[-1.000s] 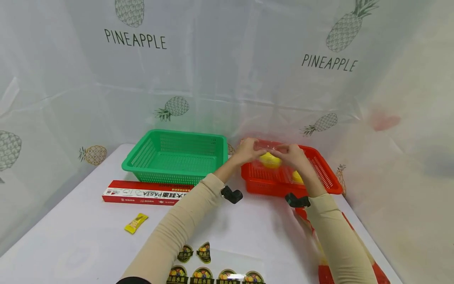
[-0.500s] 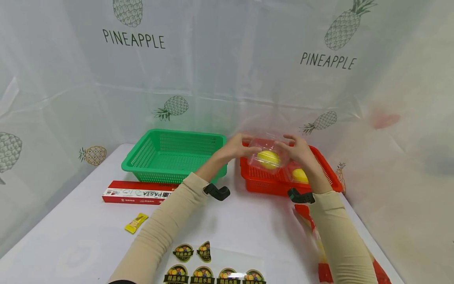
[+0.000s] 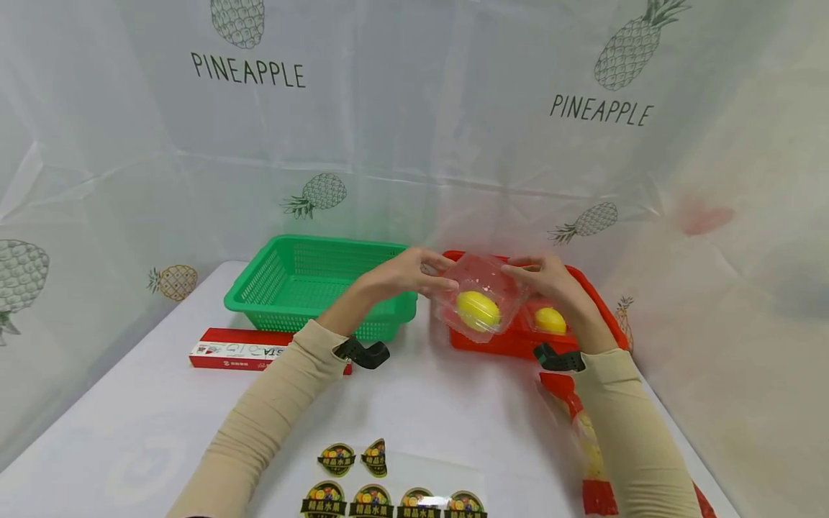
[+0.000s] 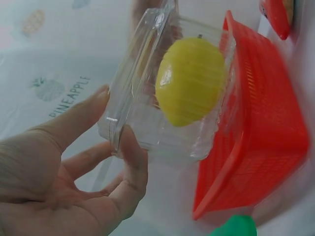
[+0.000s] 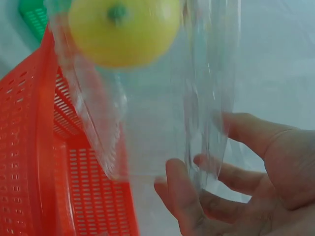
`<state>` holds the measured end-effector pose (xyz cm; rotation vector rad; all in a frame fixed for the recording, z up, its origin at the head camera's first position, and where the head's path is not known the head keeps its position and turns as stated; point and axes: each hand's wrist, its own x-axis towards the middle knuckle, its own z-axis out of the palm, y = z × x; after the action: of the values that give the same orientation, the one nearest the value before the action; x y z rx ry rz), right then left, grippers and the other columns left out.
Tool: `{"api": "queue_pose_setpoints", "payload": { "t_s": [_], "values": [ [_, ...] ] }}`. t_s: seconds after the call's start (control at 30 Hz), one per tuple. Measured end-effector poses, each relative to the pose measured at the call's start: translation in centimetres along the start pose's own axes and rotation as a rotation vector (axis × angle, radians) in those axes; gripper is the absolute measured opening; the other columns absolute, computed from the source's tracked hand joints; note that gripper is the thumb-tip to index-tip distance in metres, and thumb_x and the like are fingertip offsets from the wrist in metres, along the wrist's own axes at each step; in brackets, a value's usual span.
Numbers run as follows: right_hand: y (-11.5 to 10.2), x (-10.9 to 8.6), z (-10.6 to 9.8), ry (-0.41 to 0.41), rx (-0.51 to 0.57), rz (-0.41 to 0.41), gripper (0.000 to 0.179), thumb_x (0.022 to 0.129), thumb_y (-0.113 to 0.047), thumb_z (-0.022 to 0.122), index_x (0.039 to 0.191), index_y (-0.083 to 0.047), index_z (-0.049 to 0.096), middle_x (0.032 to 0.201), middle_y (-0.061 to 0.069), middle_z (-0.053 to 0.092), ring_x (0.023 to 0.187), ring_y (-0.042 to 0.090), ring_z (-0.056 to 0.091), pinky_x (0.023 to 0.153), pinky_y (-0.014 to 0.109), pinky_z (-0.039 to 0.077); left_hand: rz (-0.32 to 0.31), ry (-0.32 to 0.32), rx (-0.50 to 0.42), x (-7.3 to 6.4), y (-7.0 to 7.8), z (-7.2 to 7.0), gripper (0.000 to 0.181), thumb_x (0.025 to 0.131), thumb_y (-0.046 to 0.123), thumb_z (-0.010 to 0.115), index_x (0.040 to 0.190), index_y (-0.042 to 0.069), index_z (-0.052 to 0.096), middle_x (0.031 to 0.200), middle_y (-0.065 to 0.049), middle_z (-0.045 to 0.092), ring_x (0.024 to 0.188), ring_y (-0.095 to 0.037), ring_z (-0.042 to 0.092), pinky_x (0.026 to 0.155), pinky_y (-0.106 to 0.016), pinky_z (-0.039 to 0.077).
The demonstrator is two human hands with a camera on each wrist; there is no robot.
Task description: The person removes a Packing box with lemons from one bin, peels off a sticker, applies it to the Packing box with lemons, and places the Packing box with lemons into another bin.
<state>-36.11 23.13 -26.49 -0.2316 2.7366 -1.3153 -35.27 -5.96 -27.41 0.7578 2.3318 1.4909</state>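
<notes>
A clear plastic lidded box [image 3: 466,331] with a yellow lemon [image 3: 478,311] inside is held up, tilted, over the front of the red basket [image 3: 492,347]. My left hand [image 3: 409,275] pinches the box's rim at one side, thumb and index finger on it in the left wrist view. On the opposite side my right hand [image 3: 550,284] grips the rim at a corner; the right wrist view has its thumb and fingers [image 5: 183,191] on either side of that edge. A second lemon [image 3: 550,321] in clear packaging lies in the basket's right part.
Left of the red basket is a green basket [image 3: 259,288], with a red and white pasta box [image 3: 239,352] before it. A sheet of fruit stickers [image 3: 447,475] lies near the front edge. Under the right forearm is a red and yellow packet [image 3: 586,439].
The clear box with the lemon has come up out of the red basket, then left and nearer, turning tilted. The left hand has moved left; the right hand slightly right. The second lemon shows more.
</notes>
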Motion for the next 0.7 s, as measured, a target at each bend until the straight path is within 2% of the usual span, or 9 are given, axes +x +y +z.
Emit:
{"api": "queue_pose_setpoints", "payload": {
  "t_s": [0.07,0.17,0.33,0.47,0.63,0.7],
  "values": [
    [0.0,0.0,0.1,-0.017,-0.002,0.001,0.061,0.091,-0.048,0.066,0.136,-0.009,0.056,0.122,0.019,0.060,0.084,0.024,0.063,0.076,0.035,0.060,-0.005,-0.015,0.004,-0.5,0.0,-0.2,0.066,0.085,0.033,0.077,0.141,0.009,0.052,0.140,-0.010,0.055,0.111,-0.030,0.064,0.092,-0.043,0.057],
    [0.0,0.0,0.3,-0.047,-0.030,-0.003,0.059,0.090,-0.049,0.066,0.133,-0.010,0.058,0.114,0.018,0.061,0.080,0.022,0.062,0.075,0.034,0.060,-0.021,-0.028,0.011,-1.0,-0.2,-0.5,0.066,0.084,0.035,0.077,0.141,0.011,0.053,0.140,-0.008,0.055,0.110,-0.031,0.066,0.095,-0.047,0.055],
    [0.0,-0.4,0.5,-0.069,-0.093,-0.028,0.058,0.090,-0.051,0.065,0.132,-0.011,0.060,0.116,0.014,0.060,0.083,0.024,0.058,0.074,0.030,0.058,-0.059,-0.051,-0.040,-1.6,-0.6,-0.8,0.062,0.083,0.035,0.078,0.138,0.015,0.056,0.140,-0.004,0.055,0.114,-0.024,0.063,0.097,-0.044,0.054],
    [-0.2,-0.8,0.5,-0.080,-0.111,-0.038,0.060,0.090,-0.051,0.065,0.133,-0.009,0.059,0.117,0.016,0.059,0.079,0.023,0.059,0.074,0.029,0.058,-0.062,-0.074,-0.079,-2.0,-1.0,-1.1,0.060,0.083,0.028,0.079,0.137,0.016,0.057,0.139,-0.002,0.056,0.121,-0.024,0.060,0.098,-0.042,0.054],
    [-0.3,-0.8,0.7,-0.098,-0.115,-0.053,0.057,0.092,-0.047,0.065,0.132,-0.007,0.059,0.118,0.015,0.063,0.080,0.021,0.061,0.076,0.028,0.059,-0.038,-0.068,-0.023,-2.7,-1.5,-1.3,0.061,0.083,0.029,0.079,0.139,0.018,0.057,0.141,0.001,0.055,0.134,-0.022,0.049,0.102,-0.042,0.051],
    [-0.3,-0.8,0.9,-0.104,-0.113,-0.055,0.054,0.093,-0.044,0.065,0.132,-0.007,0.060,0.115,0.014,0.065,0.078,0.021,0.062,0.075,0.029,0.060,-0.029,-0.057,0.004,-2.9,-1.7,-1.3,0.061,0.083,0.031,0.079,0.138,0.018,0.057,0.140,0.003,0.056,0.133,-0.021,0.050,0.103,-0.040,0.050]
  ]
}}
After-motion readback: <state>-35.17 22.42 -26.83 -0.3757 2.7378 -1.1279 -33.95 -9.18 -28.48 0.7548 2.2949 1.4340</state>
